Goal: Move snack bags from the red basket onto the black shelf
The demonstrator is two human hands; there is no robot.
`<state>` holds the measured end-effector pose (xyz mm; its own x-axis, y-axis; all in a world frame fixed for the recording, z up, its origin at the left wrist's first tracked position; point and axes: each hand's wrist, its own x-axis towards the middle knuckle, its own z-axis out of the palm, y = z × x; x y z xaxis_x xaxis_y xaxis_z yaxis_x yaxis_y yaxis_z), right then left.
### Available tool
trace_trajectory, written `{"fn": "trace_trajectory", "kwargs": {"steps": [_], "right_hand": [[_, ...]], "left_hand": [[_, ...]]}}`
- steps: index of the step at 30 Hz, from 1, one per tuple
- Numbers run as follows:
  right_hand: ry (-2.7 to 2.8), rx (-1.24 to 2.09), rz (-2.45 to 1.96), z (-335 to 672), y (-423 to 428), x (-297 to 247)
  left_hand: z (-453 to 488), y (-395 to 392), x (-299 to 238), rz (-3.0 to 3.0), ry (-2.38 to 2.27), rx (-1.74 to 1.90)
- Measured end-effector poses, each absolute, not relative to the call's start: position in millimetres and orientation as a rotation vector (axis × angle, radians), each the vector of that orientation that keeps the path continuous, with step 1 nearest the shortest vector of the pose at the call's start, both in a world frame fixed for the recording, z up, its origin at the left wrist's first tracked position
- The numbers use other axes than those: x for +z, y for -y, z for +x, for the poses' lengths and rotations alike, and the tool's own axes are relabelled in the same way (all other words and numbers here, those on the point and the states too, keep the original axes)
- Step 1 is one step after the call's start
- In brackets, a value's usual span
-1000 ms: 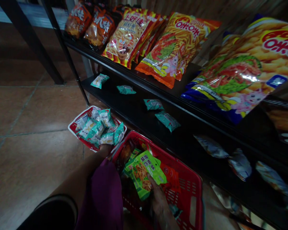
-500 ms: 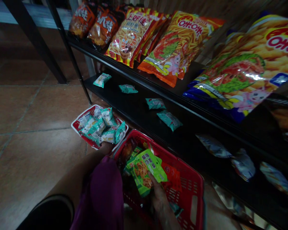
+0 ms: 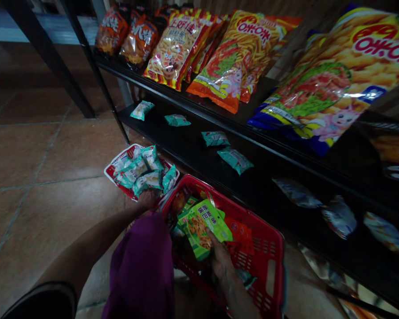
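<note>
My right hand (image 3: pixel 221 259) is closed on a green snack packet (image 3: pixel 203 227), holding it over the red shopping basket (image 3: pixel 267 261) on the floor. My left hand (image 3: pixel 147 199) grips the near rim of a small red tray (image 3: pixel 119 160) piled with several teal and white packets (image 3: pixel 142 173). More green and red packets lie inside the basket. A purple cloth (image 3: pixel 142 270) covers my knee between the two arms.
A black shelf unit (image 3: pixel 199 110) runs to the right; its low shelf holds several small teal packets (image 3: pixel 234 158) and dim silvery ones (image 3: pixel 339 217). Large orange and yellow snack bags (image 3: pixel 232 57) lie on the upper shelf. Brown floor tiles (image 3: pixel 46 177) spread to the left.
The view has shifted slightly; the tray in my left hand and the green packet in my right hand have stayed almost where they were.
</note>
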<state>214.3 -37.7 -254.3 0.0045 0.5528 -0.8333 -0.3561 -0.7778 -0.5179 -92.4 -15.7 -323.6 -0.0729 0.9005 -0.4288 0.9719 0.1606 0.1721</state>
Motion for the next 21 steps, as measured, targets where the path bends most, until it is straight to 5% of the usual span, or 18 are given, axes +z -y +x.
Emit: {"fn": "trace_trajectory", "kwargs": {"steps": [21], "right_hand": [[0.168,1.814,-1.648,212.6,38.2,-257.7]], "left_hand": [[-108.9,34.8,-261.7,1.887,-1.904,-0.162]]}}
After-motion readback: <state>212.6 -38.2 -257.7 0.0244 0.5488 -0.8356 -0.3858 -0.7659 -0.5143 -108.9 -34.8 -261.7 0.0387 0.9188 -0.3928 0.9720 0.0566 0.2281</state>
